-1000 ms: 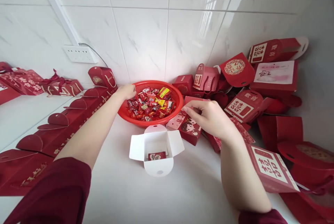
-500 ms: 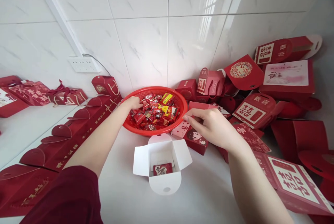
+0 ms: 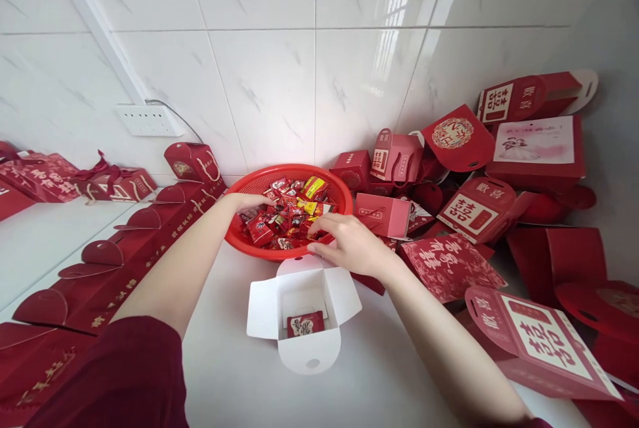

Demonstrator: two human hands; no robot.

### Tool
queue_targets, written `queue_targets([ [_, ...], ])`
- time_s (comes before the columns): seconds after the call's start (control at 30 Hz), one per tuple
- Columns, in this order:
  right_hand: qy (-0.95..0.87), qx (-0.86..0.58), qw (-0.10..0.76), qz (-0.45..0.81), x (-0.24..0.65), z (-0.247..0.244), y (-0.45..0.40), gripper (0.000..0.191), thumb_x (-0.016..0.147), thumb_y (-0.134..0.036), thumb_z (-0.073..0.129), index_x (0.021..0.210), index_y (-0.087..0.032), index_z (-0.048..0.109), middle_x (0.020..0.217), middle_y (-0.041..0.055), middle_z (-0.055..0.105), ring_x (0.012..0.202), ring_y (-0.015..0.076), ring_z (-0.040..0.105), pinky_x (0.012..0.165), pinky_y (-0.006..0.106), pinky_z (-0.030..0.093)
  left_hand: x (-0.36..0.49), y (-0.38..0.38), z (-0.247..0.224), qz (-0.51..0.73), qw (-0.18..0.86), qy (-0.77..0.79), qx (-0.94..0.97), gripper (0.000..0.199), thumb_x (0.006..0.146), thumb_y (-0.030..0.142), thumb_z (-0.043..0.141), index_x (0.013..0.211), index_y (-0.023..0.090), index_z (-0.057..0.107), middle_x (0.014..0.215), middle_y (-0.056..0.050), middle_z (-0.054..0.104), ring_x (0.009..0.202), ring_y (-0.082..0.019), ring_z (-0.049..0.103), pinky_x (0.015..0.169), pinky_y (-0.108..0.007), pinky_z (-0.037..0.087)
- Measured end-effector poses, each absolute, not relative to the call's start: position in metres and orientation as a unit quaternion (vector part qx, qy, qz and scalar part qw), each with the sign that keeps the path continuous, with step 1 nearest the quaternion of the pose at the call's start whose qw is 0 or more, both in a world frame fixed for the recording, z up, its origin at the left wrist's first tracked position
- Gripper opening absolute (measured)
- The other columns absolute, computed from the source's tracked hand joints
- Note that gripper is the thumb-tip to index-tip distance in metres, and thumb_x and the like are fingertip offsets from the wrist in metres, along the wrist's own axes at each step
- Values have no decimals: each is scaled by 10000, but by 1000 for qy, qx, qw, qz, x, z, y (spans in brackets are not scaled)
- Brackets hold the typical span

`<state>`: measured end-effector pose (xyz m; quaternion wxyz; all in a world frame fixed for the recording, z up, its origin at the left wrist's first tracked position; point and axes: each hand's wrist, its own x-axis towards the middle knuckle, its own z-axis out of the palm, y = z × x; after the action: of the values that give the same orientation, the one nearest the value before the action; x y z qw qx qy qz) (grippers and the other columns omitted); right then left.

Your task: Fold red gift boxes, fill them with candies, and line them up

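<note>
Dipping among the sweets (image 3: 259, 228), the left hand (image 3: 252, 204) has curled fingers; whether they grip one, I cannot tell. The right hand (image 3: 352, 245) has thumb and fingers parted at the basket's near right, with no clear hold. Light fingertip pinches from the top of the heap should spill least over the rim of the basket (image 3: 251, 248). Just nearer sits the open box (image 3: 309, 351), one packet (image 3: 305, 326) inside, its underside hidden. Sleeve and picture edge cut off the left row (image 3: 102, 255); overlaps obscure the right pile (image 3: 474, 212).
</note>
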<state>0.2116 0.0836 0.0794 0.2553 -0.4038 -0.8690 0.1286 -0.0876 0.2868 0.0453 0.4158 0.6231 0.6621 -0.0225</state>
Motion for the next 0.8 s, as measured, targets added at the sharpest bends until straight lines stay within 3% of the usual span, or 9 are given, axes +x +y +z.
queue_targets([
  [0.1, -891, -394, 182, 134, 206, 59, 99, 178, 906, -363, 659, 950, -190, 667, 968, 39, 707, 1014, 210, 625, 1069, 406, 325, -88, 281, 49, -58, 433, 637, 635, 514, 500, 477, 873, 867, 156, 710, 843, -100, 752, 802, -265, 691, 730, -318, 539],
  [0.2, -895, -400, 163, 109, 205, 50, 104, 114, 910, -295, 644, 879, -186, 656, 912, 35, 695, 993, 203, 613, 1068, 403, 315, -87, 278, 53, -68, 437, 619, 650, 474, 422, 372, 889, 812, 168, 710, 844, -75, 758, 849, -279, 694, 767, -325, 538],
  [0.47, -887, -429, 159, 65, 199, 45, 103, 107, 927, -257, 605, 914, -170, 666, 924, 71, 691, 972, 221, 593, 1033, 385, 333, -81, 272, 59, -1, 503, 551, 666, 352, 517, 270, 820, 844, 185, 720, 917, -50, 772, 1000, -258, 685, 919, -303, 509],
  [0.67, -886, -436, 149, 53, 198, 45, 102, 128, 929, -268, 603, 929, -162, 677, 932, 75, 699, 962, 228, 592, 1022, 376, 342, -78, 272, 61, 18, 575, 516, 635, 297, 695, 406, 665, 828, 143, 700, 999, -148, 771, 1027, -288, 702, 960, -360, 515],
  [0.8, -887, -436, 143, 49, 198, 45, 102, 138, 935, -272, 595, 918, -158, 672, 933, 77, 703, 964, 229, 598, 1021, 373, 345, -77, 273, 63, 0, 598, 504, 624, 350, 775, 463, 580, 824, 143, 714, 1004, -149, 773, 1054, -295, 700, 1005, -378, 494],
])
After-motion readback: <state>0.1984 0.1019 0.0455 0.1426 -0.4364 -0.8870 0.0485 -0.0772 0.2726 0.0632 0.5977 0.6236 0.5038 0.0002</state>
